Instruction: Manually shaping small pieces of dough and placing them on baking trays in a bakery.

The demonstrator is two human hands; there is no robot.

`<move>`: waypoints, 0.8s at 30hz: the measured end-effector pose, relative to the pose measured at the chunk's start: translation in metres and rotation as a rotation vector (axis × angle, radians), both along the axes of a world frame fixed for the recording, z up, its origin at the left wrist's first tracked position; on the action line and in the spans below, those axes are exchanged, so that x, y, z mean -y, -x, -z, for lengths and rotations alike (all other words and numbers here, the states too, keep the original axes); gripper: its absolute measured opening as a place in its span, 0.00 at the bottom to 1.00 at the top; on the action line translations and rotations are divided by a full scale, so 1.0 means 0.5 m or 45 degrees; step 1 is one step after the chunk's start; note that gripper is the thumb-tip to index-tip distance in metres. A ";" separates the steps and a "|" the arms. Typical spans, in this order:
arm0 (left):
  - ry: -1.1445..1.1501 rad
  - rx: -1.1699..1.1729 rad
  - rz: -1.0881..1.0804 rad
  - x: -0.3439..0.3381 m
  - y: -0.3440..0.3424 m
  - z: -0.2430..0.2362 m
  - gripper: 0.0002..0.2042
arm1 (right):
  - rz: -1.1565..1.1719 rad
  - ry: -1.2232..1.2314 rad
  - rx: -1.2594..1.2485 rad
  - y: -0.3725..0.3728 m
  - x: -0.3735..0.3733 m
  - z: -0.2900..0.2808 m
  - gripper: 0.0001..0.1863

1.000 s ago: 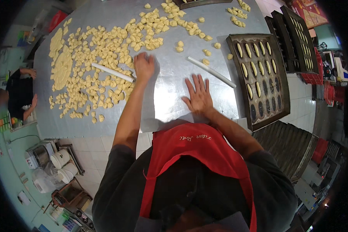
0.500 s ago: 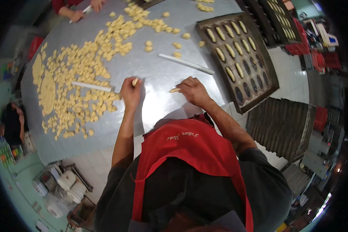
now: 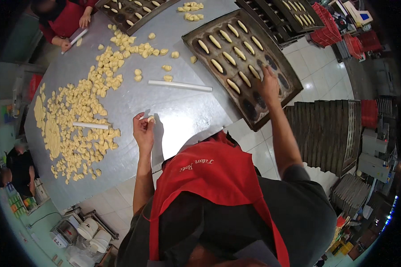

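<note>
My left hand point(image 3: 143, 131) pinches a small piece of dough point(image 3: 152, 119) between thumb and fingers, just above the steel table point(image 3: 182, 113). Over the dark baking tray point(image 3: 284, 73), my right hand point(image 3: 270, 86) points its fingers down beside a slim dough roll point(image 3: 254, 72). That roll lies in one of the tray's oval hollows, apart from or barely touching the fingertips; nothing shows between the fingers. Similar pale rolls fill the rows behind it. Several dark hollows around my right hand hold no roll.
Many dough pieces point(image 3: 82, 107) cover the table's left side, with a white rolling pin point(image 3: 90, 125) among them. Another white rod point(image 3: 180, 86) lies mid-table. Across the table a co-worker's hand point(image 3: 66, 44) grips a pin. Stacked dark trays point(image 3: 323, 133) stand at right.
My right hand has moved from the table to the tray, and the roll it held now lies in a hollow. My left hand still holds dough. The whole view has shifted toward the right.
</note>
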State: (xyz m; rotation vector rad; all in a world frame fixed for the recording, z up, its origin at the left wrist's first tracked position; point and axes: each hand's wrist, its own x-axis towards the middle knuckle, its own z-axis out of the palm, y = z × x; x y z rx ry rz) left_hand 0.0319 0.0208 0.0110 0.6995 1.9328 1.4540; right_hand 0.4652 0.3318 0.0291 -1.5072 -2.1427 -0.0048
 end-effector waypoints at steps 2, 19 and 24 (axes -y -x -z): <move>-0.008 -0.021 0.123 -0.012 -0.023 0.014 0.09 | -0.048 0.064 -0.166 0.132 0.046 -0.090 0.27; 0.343 -1.379 0.182 -0.127 -0.024 0.028 0.38 | -1.300 0.202 -0.274 0.486 0.216 0.047 0.17; 0.469 -1.521 0.380 -0.109 -0.022 0.011 0.37 | -1.014 0.322 -0.297 0.481 0.257 0.048 0.21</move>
